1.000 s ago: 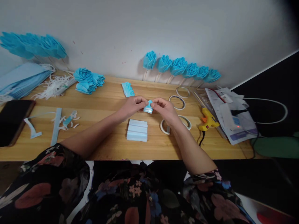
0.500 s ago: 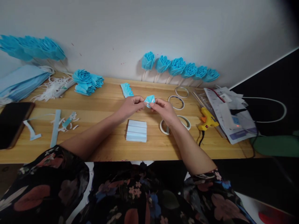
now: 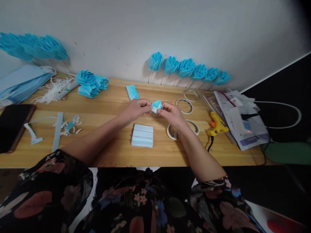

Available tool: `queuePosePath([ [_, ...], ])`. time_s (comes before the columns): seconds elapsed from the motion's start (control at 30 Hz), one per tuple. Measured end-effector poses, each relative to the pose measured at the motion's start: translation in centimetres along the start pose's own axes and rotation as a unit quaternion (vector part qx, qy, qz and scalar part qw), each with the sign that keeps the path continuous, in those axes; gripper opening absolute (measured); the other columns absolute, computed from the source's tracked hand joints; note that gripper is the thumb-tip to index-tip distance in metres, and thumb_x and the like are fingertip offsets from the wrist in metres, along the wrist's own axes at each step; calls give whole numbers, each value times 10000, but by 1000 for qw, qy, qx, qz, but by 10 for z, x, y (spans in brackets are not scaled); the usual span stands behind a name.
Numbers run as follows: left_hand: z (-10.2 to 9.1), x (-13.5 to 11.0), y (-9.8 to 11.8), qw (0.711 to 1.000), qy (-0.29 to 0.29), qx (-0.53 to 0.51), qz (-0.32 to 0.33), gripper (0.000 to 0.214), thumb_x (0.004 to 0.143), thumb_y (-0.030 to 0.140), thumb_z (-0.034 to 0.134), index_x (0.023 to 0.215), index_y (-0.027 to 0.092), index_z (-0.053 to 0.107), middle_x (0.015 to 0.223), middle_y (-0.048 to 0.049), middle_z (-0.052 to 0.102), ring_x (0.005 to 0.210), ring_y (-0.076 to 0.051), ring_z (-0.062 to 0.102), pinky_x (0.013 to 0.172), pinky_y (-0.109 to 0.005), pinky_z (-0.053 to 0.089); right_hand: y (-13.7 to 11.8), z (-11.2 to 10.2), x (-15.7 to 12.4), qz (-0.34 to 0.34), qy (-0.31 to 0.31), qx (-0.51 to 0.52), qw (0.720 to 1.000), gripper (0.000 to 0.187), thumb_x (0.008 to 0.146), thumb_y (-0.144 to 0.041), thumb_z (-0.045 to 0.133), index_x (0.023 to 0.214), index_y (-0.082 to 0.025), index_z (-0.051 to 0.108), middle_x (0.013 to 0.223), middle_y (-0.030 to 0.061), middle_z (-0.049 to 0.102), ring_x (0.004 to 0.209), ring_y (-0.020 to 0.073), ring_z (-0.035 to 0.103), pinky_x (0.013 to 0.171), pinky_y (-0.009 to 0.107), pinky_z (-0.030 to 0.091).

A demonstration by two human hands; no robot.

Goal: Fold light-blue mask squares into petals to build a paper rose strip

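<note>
Both my hands meet over the middle of the wooden table [image 3: 109, 110]. My left hand [image 3: 137, 109] and my right hand [image 3: 170, 113] pinch a small folded piece of light blue material [image 3: 156, 105] between their fingertips, held a little above the tabletop. A stack of folded light blue strips [image 3: 142, 135] lies just in front of my hands. A white tape ring [image 3: 182, 128] rests under my right wrist.
Blue fabric roses on sticks [image 3: 187, 68] lean on the wall. More roses [image 3: 91, 83], a pleated blue piece [image 3: 132, 92], two more rings [image 3: 184, 106], a yellow glue gun [image 3: 217, 124], papers [image 3: 240, 123], a phone [image 3: 12, 124], cut scraps [image 3: 58, 127] and stacked masks [image 3: 21, 82] lie around.
The blue piece has been turned and lifted slightly between my fingertips; its folded top now fans upward. My hands stay in nearly the same place.
</note>
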State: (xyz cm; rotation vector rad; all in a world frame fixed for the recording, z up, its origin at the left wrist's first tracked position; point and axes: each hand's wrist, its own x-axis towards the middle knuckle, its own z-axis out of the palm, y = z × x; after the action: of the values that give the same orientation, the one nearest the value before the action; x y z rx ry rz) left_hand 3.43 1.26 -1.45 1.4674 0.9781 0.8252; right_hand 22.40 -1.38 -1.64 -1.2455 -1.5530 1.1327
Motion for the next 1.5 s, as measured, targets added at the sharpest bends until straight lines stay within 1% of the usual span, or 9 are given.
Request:
queuePosePath([
  [0.23, 0, 2, 0, 999, 36, -12, 6, 161, 762, 264, 628, 641, 167, 582, 610, 19, 571, 580, -87, 483, 608, -240, 396, -3, -5, 0, 17, -11, 33, 999, 231, 796, -430, 654, 750, -204, 656, 754, 4, 636, 733, 147, 541, 727, 290, 410],
  [0.37, 1, 1, 2, 1000, 27, -15, 3, 170, 782, 289, 634, 670, 169, 591, 610, 21, 569, 570, -88, 488, 595, -240, 398, -4, -3, -1, 19, -15, 12, 1000, 261, 762, -418, 694, 669, -207, 573, 657, -23, 557, 657, 129, 464, 663, 282, 353],
  [0.5, 2, 0, 3, 1000, 12, -20, 2, 161, 790, 302, 646, 713, 165, 608, 635, 14, 586, 578, -90, 495, 591, -241, 400, -3, -1, -1, 1, 12, 3, 1000, 289, 759, -398, 680, 623, -213, 504, 617, -34, 493, 631, 123, 415, 645, 285, 318],
  [0.67, 2, 0, 1, 999, 22, -22, -8, 85, 748, 225, 643, 701, 163, 609, 616, 29, 558, 572, -81, 477, 595, -236, 392, -2, -1, 0, 5, 13, 0, 1000, 249, 747, -378, 674, 639, -212, 525, 640, -25, 525, 659, 132, 454, 671, 290, 349],
  [0.87, -1, 1, 3, 1000, 10, -20, -9, 75, 731, 199, 615, 668, 161, 597, 608, 28, 564, 577, -84, 489, 597, -234, 395, -4, -3, 0, 10, 0, 12, 1000, 204, 726, -360, 659, 642, -200, 565, 648, -28, 569, 661, 122, 478, 682, 274, 376],
  [1.03, -1, 0, 4, 1000, 15, -18, -5, 85, 750, 204, 624, 688, 161, 584, 604, 31, 553, 567, -81, 489, 584, -227, 392, -7, -5, -1, 21, -24, 27, 999, 235, 765, -411, 665, 703, -189, 620, 728, -6, 641, 702, 125, 532, 720, 270, 399],
  [1.17, 2, -2, 5, 1000, -9, -19, 4, 116, 802, 246, 610, 727, 160, 589, 628, 22, 573, 570, -84, 501, 582, -226, 401, -7, -4, -1, 15, -1, 20, 1000, 258, 761, -422, 680, 684, -197, 578, 676, -21, 600, 669, 121, 504, 696, 273, 386],
  [1.27, 5, -3, 4, 999, -23, -21, 9, 150, 833, 268, 601, 733, 160, 576, 654, 14, 587, 585, -87, 518, 596, -231, 411, -4, -2, -1, 13, -7, 1, 1000, 282, 753, -419, 674, 651, -208, 517, 622, -37, 538, 643, 120, 472, 659, 275, 357],
  [1.5, 6, 0, -3, 999, -5, 21, 26, 152, 775, 209, 634, 655, 160, 555, 604, 40, 538, 586, -82, 473, 594, -229, 359, 1, 2, -1, 14, -26, -16, 999, 292, 746, -424, 649, 653, -210, 472, 628, -46, 471, 617, 108, 415, 620, 276, 307],
])
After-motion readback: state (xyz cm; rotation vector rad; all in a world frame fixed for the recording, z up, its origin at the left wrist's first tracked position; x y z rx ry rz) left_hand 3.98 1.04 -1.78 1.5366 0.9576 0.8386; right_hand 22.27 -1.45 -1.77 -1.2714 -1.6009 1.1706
